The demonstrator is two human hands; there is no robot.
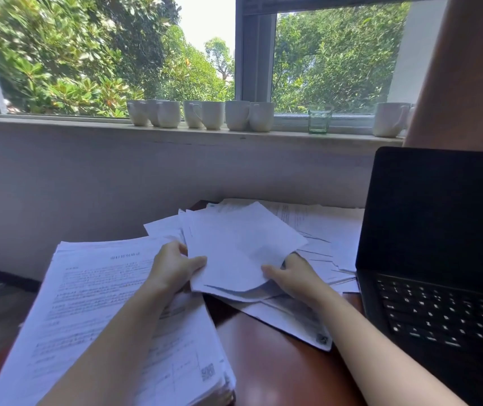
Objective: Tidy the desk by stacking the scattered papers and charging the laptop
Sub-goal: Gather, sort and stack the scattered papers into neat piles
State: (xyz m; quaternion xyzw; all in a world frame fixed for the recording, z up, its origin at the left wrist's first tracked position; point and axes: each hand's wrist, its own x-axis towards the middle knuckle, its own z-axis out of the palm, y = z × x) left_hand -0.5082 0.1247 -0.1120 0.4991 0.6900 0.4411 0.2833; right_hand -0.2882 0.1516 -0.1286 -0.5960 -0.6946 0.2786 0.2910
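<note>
A bundle of white sheets [240, 244] is lifted off the desk at the centre, tilted, held from both sides. My left hand [172, 266] grips its left edge, thumb on top. My right hand [290, 276] grips its lower right edge, fingers tucked under the sheets. A thick stack of printed papers [93, 312] lies at the left, under my left forearm. More loose papers [325, 230] are scattered behind and to the right of the bundle, and one sheet [293, 320] lies below it. An open black laptop [439, 259] with a dark screen stands at the right.
The desk is dark red-brown wood [269, 361]. Beyond it a wall rises to a window sill holding several white mugs [213, 115], a green glass [318, 120] and another mug [389, 120]. A person's arm [462, 68] crosses the upper right corner.
</note>
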